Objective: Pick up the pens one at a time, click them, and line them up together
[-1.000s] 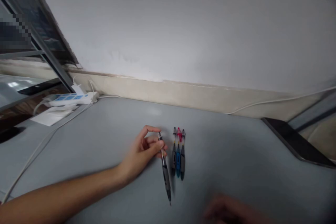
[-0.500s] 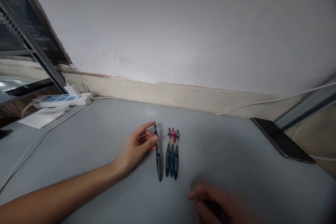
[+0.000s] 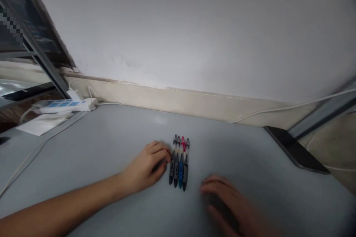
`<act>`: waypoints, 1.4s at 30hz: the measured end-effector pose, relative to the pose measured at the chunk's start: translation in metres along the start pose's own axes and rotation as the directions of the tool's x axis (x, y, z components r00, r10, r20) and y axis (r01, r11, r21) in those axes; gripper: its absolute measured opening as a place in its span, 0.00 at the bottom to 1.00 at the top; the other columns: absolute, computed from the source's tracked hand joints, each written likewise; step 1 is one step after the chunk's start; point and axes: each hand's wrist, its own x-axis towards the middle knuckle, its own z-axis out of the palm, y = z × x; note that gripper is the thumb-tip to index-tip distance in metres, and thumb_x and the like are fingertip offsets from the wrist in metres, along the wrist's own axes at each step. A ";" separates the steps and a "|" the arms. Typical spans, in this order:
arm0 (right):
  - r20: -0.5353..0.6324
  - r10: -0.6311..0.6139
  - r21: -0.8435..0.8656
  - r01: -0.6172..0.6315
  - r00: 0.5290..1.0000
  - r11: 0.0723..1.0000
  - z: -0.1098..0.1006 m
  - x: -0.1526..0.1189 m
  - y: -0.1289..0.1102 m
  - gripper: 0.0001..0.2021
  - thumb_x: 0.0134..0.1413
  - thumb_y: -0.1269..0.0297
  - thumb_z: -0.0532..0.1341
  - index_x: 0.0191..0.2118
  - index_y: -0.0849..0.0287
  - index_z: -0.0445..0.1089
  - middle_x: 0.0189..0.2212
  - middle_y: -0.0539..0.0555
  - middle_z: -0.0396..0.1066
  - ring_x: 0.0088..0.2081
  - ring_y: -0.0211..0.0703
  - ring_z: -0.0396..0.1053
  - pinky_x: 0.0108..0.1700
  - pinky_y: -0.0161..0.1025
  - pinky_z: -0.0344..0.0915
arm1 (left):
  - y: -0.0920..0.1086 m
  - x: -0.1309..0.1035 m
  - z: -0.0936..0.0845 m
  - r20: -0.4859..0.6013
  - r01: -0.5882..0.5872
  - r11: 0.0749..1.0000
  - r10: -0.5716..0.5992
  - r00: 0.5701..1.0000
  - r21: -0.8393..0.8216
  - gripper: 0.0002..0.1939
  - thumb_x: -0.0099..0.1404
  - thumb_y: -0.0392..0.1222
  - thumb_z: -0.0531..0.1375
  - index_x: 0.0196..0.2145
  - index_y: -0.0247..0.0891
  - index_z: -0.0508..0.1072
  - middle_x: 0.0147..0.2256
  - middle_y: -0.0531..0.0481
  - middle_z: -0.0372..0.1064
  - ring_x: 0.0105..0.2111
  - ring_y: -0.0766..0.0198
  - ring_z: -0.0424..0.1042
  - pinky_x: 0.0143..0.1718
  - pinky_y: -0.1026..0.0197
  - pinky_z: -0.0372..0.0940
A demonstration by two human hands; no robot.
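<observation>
Down at the left end of the row lies the slim, clear-barrelled plastic pen with a dark grey grip (image 3: pixel 171 172) that I was pinching half a second ago. Leftmost, my left hand (image 3: pixel 146 164) has let go: fingers curled, thumb standing off them, right beside that pen, though I cannot tell whether they touch. The row sits close-set on the smooth grey worktop (image 3: pixel 116 152), tips toward me: that pen, a matching grey-gripped clear pen (image 3: pixel 176 174), a clear pen with a pinkish-red top and blue grip (image 3: pixel 181 170), then another dark-gripped clear pen (image 3: pixel 185 174). Farther right, my right hand (image 3: pixel 225 200), blurred and half curled with thumb and fingers parted, is nearer the wall (image 3: pixel 194 37) than before.
</observation>
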 end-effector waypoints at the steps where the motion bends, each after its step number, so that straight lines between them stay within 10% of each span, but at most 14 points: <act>1: -0.003 -0.008 -0.031 0.008 1.000 1.000 -0.001 0.000 0.000 0.14 0.63 0.73 0.60 0.51 0.52 0.75 0.51 0.56 0.80 0.55 0.50 0.76 0.59 0.42 0.71 | 0.000 -0.001 0.001 0.017 -0.020 1.000 0.020 1.000 0.006 0.12 0.65 0.26 0.56 0.40 0.40 0.73 0.45 0.42 0.75 0.46 0.51 0.70 0.50 0.49 0.65; 19: -0.019 0.093 -0.075 -0.094 0.996 0.993 -0.005 0.000 0.012 0.14 0.67 0.69 0.58 0.55 0.55 0.73 0.54 0.59 0.78 0.56 0.52 0.75 0.59 0.46 0.72 | 0.033 -0.003 -0.006 0.372 -0.236 0.968 0.252 0.893 -0.087 0.32 0.60 0.23 0.57 0.60 0.43 0.69 0.61 0.42 0.72 0.64 0.45 0.65 0.72 0.41 0.48; 34: 0.043 -0.065 -0.016 0.066 0.997 0.998 -0.001 0.006 0.013 0.10 0.67 0.74 0.59 0.45 0.54 0.74 0.44 0.55 0.78 0.51 0.49 0.74 0.56 0.43 0.70 | 0.028 -0.010 -0.001 0.431 -0.233 0.961 0.149 0.890 0.148 0.29 0.69 0.31 0.56 0.65 0.44 0.61 0.68 0.45 0.62 0.70 0.48 0.56 0.72 0.37 0.49; 42: 0.004 -0.087 0.082 0.087 0.996 0.993 -0.002 0.007 0.014 0.08 0.67 0.74 0.57 0.41 0.57 0.73 0.40 0.57 0.75 0.45 0.51 0.73 0.48 0.48 0.70 | 0.031 -0.010 0.004 0.297 -0.329 0.939 0.288 0.910 0.096 0.22 0.68 0.30 0.57 0.59 0.39 0.67 0.56 0.40 0.74 0.60 0.49 0.68 0.66 0.41 0.60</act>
